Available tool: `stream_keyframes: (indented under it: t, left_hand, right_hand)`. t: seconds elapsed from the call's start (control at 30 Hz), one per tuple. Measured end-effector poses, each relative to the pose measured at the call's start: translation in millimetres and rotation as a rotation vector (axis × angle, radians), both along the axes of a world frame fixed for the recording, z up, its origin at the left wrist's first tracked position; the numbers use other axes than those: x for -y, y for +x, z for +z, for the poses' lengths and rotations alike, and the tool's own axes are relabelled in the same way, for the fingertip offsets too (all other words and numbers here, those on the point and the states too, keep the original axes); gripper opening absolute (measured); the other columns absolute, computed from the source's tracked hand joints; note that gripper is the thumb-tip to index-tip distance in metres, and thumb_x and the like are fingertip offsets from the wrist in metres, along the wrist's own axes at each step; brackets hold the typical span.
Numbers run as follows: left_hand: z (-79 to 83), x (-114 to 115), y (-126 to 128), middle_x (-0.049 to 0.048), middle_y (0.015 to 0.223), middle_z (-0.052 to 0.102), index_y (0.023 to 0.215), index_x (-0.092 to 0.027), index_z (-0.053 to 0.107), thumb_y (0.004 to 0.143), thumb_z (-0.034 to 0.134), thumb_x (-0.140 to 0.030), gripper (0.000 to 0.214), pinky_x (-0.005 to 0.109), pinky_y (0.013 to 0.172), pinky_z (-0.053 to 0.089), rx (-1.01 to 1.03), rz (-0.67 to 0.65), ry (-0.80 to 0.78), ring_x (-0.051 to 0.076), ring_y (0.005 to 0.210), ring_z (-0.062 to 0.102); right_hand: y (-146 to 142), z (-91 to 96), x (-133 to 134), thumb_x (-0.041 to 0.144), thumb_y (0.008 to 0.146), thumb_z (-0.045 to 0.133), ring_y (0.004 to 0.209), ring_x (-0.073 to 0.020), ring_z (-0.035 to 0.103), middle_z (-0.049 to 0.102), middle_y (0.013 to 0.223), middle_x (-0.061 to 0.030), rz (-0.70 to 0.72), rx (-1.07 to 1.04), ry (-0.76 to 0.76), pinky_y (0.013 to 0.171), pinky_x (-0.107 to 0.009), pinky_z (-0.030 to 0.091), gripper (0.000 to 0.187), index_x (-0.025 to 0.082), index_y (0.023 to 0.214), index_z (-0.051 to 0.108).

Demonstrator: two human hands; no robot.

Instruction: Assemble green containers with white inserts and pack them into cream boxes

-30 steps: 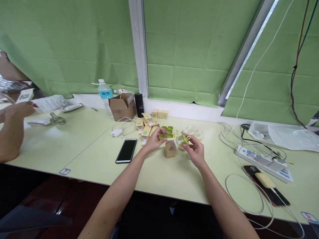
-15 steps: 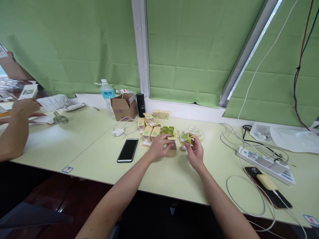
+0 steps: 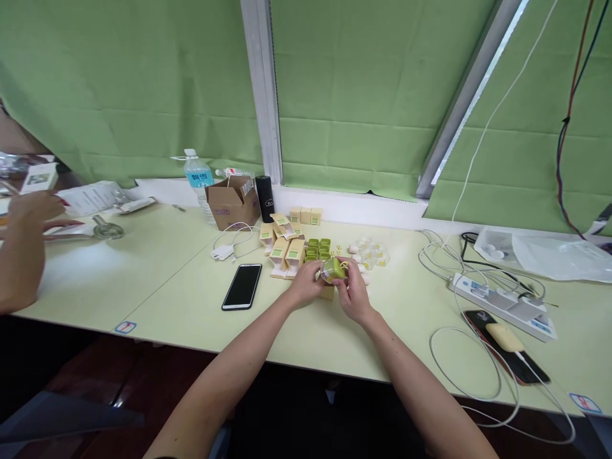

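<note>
My left hand (image 3: 306, 287) and my right hand (image 3: 352, 290) meet over a small open tan carton (image 3: 327, 292) standing on the pale green table (image 3: 182, 280). Both hands pinch a small green cube-shaped item (image 3: 333, 269) with a thin yellow loop, held just above the carton's mouth. Behind it sit several more green cubes (image 3: 318, 248), a heap of folded tan cartons with green labels (image 3: 284, 245), and three closed tan boxes (image 3: 305, 215) by the wall. Small clear and yellow pieces (image 3: 370, 252) lie to the right.
A black phone (image 3: 242, 286) lies left of my hands. A brown cardboard box (image 3: 232, 203), a water bottle (image 3: 196, 180) and a black cylinder (image 3: 264, 198) stand at the back. A power strip (image 3: 502, 306), white cables and another phone (image 3: 507, 346) lie right. Another person's hand (image 3: 29, 213) works far left.
My right hand carried the green cube leftward to above the tan carton, and my left hand came up to hold it too. The other person's hand shifted slightly.
</note>
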State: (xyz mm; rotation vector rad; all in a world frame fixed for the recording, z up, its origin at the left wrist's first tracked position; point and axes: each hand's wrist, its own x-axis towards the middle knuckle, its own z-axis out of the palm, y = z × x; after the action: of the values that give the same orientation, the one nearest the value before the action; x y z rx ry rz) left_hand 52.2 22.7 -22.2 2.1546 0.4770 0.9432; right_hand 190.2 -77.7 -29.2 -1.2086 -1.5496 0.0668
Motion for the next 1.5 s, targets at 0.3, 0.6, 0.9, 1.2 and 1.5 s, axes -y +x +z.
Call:
stream_keyframes:
  t: [0.3, 0.6, 0.9, 1.2, 1.5]
  left_hand:
    - [4.0, -6.6, -3.7, 0.0046, 0.092, 0.074, 0.096, -0.019, 0.074, 0.084, 0.049, -0.018, 0.028, 0.036, 0.084, 0.053, 0.025, -0.06, -0.07, 0.023, 0.089, 0.066]
    - [2.0, -8.3, -6.4, 0.0062, 0.133, 0.068, 0.126, -0.021, 0.066, 0.071, 0.047, -0.007, 0.06, 0.043, 0.11, 0.048, -0.019, -0.101, -0.117, 0.026, 0.126, 0.061]
    - [0.0, -4.8, -4.3, 0.0071, 0.139, 0.066, 0.132, -0.019, 0.063, 0.074, 0.046, -0.005, 0.062, 0.044, 0.116, 0.045, -0.021, -0.093, -0.124, 0.025, 0.133, 0.058]
    - [7.9, 2.7, -4.8, 0.0082, 0.14, 0.065, 0.135, -0.02, 0.063, 0.078, 0.049, -0.005, 0.061, 0.041, 0.102, 0.055, -0.067, -0.062, -0.146, 0.026, 0.12, 0.066]
    - [9.1, 3.9, -5.0, 0.0081, 0.141, 0.065, 0.136, -0.019, 0.063, 0.078, 0.048, -0.005, 0.062, 0.041, 0.102, 0.055, -0.074, -0.064, -0.163, 0.026, 0.121, 0.065]
  right_hand:
    - [13.5, 7.7, 7.5, 0.039, 0.1, 0.051, 0.122, -0.0296, 0.061, 0.06, 0.136, -0.0146, -0.075, 0.16, -0.045, 0.089, -0.044, 0.059, 0.041, 0.025, 0.138, 0.048]
    - [21.0, 11.6, 15.5, 0.025, 0.092, 0.058, 0.118, -0.0291, 0.063, 0.067, 0.13, -0.0096, -0.09, 0.325, -0.09, 0.075, -0.039, 0.059, 0.043, 0.027, 0.135, 0.053]
    - [21.1, 12.4, 17.3, 0.022, 0.088, 0.059, 0.095, -0.0259, 0.062, 0.066, 0.113, -0.0096, -0.071, 0.311, -0.218, 0.068, -0.036, 0.052, 0.028, 0.025, 0.115, 0.054]
    - [20.7, 5.4, 9.3, 0.014, 0.095, 0.045, 0.094, -0.0237, 0.062, 0.067, 0.1, -0.0074, -0.038, 0.206, -0.164, 0.081, -0.038, 0.05, 0.013, 0.024, 0.096, 0.054]
    - [15.5, 7.2, 11.4, 0.017, 0.097, 0.043, 0.095, -0.0228, 0.059, 0.056, 0.117, -0.0121, -0.195, 0.378, -0.153, 0.061, -0.031, 0.045, 0.014, 0.022, 0.097, 0.056]
